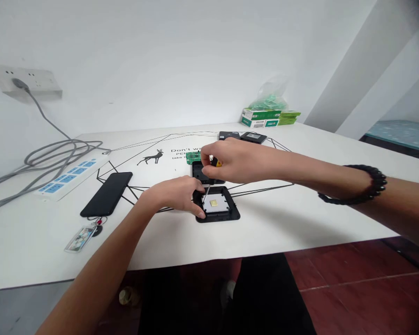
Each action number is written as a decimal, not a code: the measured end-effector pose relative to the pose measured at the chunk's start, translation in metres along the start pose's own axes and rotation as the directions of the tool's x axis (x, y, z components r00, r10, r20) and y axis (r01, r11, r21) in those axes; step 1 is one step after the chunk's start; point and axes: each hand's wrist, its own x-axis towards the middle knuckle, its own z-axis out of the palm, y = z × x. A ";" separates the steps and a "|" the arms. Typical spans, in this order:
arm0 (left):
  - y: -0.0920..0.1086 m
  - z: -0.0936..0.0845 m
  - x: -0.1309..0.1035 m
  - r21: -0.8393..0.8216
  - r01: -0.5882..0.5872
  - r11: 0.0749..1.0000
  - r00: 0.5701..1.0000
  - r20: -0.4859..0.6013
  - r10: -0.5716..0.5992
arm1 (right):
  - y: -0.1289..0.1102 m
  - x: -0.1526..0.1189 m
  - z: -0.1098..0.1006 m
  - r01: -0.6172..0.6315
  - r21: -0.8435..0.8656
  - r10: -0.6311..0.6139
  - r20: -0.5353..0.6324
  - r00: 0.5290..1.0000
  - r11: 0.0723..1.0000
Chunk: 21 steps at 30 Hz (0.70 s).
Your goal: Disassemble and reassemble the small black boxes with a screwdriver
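Observation:
A square black plastic casing (233, 216) lies on the white table in front of me, with a white panel (221, 200) inside it and a small yellowish square (213, 203) on the panel. My left hand (178, 196) grips the casing's left side, thumb at the near left corner and fingers bent over the far part. In my closed right hand (226, 160) is a screwdriver (206, 193) with a yellow and black handle. Its thin metal shaft slants down to the left side of the panel; the tip is hard to make out. Behind, partly covered by my right hand, lies another black casing part (197, 171).
Beyond the casings is a green circuit board (192, 157). Two black devices (253, 137) lie farther back, near green and white boxes (261, 117) with a plastic bag on top. On the left are a phone (106, 194) with a charm, a power strip (71, 177) and coiled grey cable (61, 153).

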 end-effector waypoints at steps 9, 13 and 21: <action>-0.001 0.001 0.000 -0.006 0.002 1.000 1.000 -0.008 -0.002 | 0.008 0.001 -0.002 0.046 0.000 -0.046 0.032 0.998 0.999; 0.000 0.000 -0.001 -0.011 0.040 0.999 0.999 0.016 -0.040 | 0.007 0.001 0.000 0.053 0.066 -0.057 0.054 0.997 0.996; -0.002 0.000 -0.001 -0.006 0.027 1.000 1.000 0.010 -0.027 | 0.007 0.006 0.000 0.051 0.087 -0.054 0.032 0.998 0.995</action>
